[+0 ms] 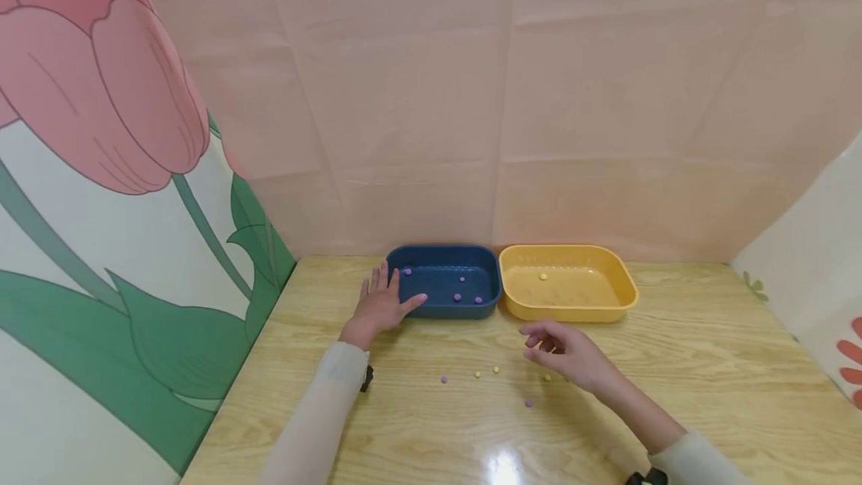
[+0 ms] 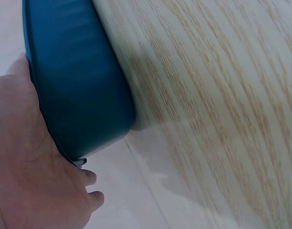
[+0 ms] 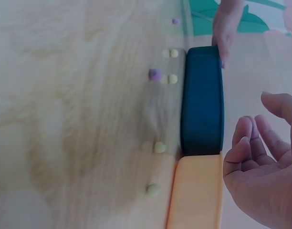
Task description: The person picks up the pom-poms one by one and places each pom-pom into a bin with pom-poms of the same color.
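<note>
My left hand (image 1: 381,309) rests at the left end of the blue tray (image 1: 444,251), its fingers spread and its thumb reaching over the front rim. The left wrist view has that hand (image 2: 36,157) right along the tray's rim. Several purple balls (image 1: 457,297) lie in the blue tray. My right hand (image 1: 562,354) hovers in front of the yellow tray (image 1: 579,315), fingers loosely bent. Nothing shows between the fingertips of the right hand (image 3: 263,157). One yellow ball (image 1: 543,276) sits inside the yellow tray.
On the wooden table (image 1: 700,365), several small yellow balls (image 3: 172,78) and purple balls (image 1: 528,403) lie loose before the trays. The trays stand side by side against a pink back sheet (image 1: 431,133). A tulip-printed panel (image 1: 155,260) borders the left side.
</note>
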Tool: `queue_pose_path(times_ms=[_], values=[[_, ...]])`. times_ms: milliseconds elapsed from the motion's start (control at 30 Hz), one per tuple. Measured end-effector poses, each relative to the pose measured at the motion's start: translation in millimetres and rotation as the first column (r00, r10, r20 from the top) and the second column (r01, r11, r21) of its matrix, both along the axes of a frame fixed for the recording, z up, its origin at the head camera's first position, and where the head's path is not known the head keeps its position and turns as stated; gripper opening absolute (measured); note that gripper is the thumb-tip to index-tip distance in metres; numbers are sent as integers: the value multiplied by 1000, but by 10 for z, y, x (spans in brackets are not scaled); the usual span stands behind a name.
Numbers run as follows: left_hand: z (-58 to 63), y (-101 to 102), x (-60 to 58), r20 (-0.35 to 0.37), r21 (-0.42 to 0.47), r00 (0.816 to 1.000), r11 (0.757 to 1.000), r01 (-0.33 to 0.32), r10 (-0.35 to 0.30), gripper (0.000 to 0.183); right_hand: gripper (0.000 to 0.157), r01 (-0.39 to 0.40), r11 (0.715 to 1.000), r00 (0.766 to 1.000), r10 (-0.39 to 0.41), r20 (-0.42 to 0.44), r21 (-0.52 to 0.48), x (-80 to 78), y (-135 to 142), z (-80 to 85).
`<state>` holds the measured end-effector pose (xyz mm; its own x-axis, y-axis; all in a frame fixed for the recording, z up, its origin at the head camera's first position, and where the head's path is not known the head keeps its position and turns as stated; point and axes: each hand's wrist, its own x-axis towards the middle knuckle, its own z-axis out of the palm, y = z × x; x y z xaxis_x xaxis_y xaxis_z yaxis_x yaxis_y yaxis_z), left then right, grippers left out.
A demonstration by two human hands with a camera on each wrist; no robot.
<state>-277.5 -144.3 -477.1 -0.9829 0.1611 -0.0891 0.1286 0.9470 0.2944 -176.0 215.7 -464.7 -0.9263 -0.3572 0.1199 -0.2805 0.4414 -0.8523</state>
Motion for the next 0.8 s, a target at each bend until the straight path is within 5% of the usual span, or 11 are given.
queue_pose_path(times_ms=[800], values=[[-21, -4, -16, 9, -10, 1000, 1000, -7, 7, 101, 34, -97, 995, 994, 95, 60, 34, 190, 149, -381]])
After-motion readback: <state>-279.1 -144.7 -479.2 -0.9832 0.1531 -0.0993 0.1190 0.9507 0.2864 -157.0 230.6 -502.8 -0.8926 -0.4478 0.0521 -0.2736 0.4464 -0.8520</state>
